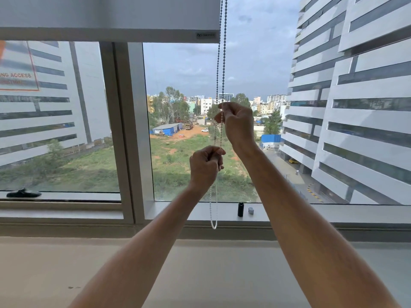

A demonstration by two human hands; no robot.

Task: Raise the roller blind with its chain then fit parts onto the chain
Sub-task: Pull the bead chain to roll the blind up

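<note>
A white roller blind (106,16) hangs high over the left of the window, its bottom bar near the top of the view. A beaded chain (221,63) drops as two strands from its right end to a loop just below the sill edge. My right hand (239,123) pinches the strands at mid window height. My left hand (205,167) grips the chain a little lower. On the sill stand a small black cylinder (240,209) and a small grey part (251,210), just right of the loop.
A vertical window frame post (131,130) stands left of the chain. A black window handle (23,193) lies on the lower left frame. A wide pale ledge (211,267) spans the foreground under my arms. A red-bordered sticker (17,65) is on the left pane.
</note>
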